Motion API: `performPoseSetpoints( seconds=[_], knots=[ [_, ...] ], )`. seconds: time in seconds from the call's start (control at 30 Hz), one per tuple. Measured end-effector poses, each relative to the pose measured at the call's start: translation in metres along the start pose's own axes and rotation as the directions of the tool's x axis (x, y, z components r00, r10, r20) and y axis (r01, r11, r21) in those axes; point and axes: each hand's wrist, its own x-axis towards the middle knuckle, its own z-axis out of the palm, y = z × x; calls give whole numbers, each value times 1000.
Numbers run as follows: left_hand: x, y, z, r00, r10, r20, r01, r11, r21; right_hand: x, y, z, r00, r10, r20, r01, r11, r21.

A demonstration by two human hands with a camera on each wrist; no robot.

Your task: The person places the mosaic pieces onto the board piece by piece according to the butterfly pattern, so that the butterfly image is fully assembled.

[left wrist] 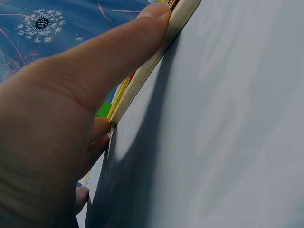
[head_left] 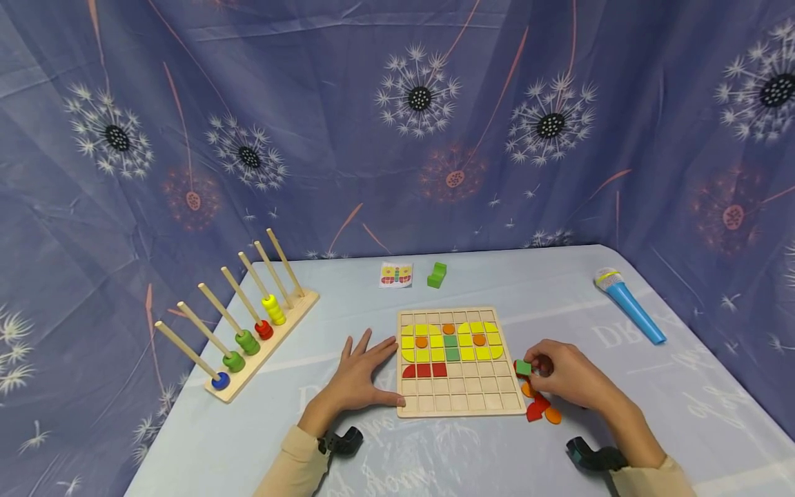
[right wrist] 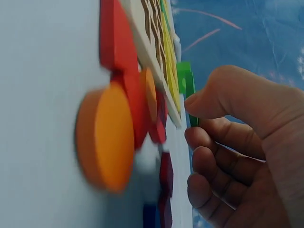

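Beige sleeves (head_left: 292,464) rise from the bottom edge, each wrist wearing a small black camera (head_left: 344,442); beyond them the two hands work well apart, at either side of a wooden grid board (head_left: 478,386) in the middle of a pale table (head_left: 348,297). At the board's left edge, the left hand (head_left: 357,376) lies with fingers spread, its thumb on the near corner and its index fingertip against the side; on the right, the right hand (head_left: 571,373) pinches a green tile (head_left: 524,367) between thumb and fingers, just beside the board's edge; below that hand lie loose red pieces (head_left: 534,413) and orange discs (head_left: 553,415).

On the board, two blocks of yellow pieces (head_left: 408,353) each surround an orange disc; two green squares (head_left: 451,353) stand between them, one above the other, with another orange disc above; three red tiles (head_left: 424,371) line up beneath the left block.

Farther back are a butterfly picture card (head_left: 396,275) and a green block (head_left: 437,275); a blue toy microphone (head_left: 633,304) lies right; a peg stand with coloured rings (head_left: 247,342) stands left; dandelion-patterned cloth (head_left: 323,172) hangs behind.
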Motion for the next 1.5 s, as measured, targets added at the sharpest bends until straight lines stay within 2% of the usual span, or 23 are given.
performPoseSetpoints(
  seconds=[0.27, 0.43, 0.73, 0.93, 1.13, 1.5],
  knots=[
    [-1, 0, -1, 1000, -3, 5, 3, 1000, -3, 16, -22, 16, 998, -51, 29, 51, 999, 1],
    [-1, 1, -1, 1000, -2, 4, 2, 1000, -9, 27, -35, 27, 991, -127, 42, 128, 992, -13],
    [-1, 2, -3, 1000, 2, 2, -2, 1000, -9, 45, -57, 48, 977, -205, 65, 211, 973, -98],
    [-1, 1, -2, 1000, 4, -6, -5, 1000, -5, 52, -69, 57, 972, -222, 75, 230, 965, -124],
    [-1, 2, -2, 1000, -3, -1, 3, 1000, -5, 55, -76, 60, 976, -200, 93, 210, 970, -119],
    [0, 2, -1, 1000, -6, -1, 6, 1000, 0, 53, -74, 61, 975, -204, 87, 214, 969, -126]
  ],
)
